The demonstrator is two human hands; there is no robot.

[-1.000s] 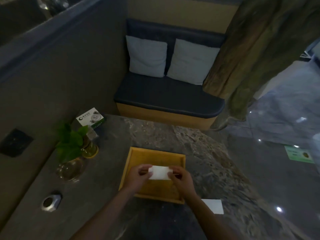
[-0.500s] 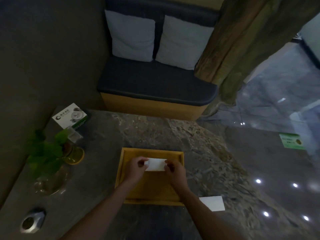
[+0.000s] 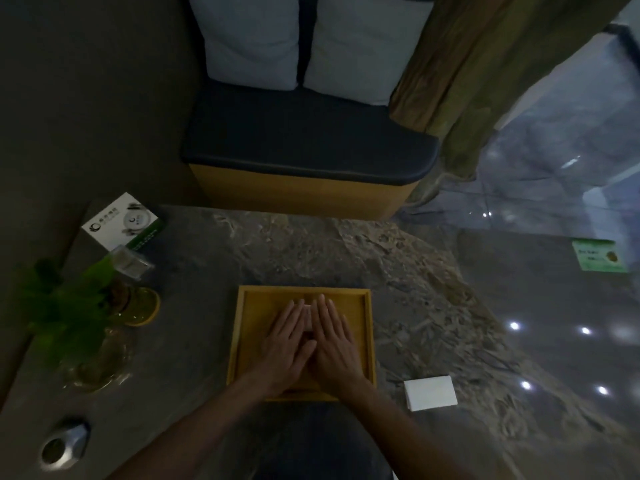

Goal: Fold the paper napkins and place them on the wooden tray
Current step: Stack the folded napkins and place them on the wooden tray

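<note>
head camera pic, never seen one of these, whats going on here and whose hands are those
There is no machine here. A person wears a camera on the head, so you look forward and down along their own arms.

Both hands lie flat, fingers straight, side by side inside a wooden tray on a stone table. The left hand and right hand seem to press something down; only a pale sliver shows between the fingers, so the napkin beneath is mostly hidden. Nothing is gripped.

On the table to the right of the tray lies a white folded napkin. To the left stand a green plant in a glass vase and a white printed box. Beyond the table is a bench with cushions.
</note>
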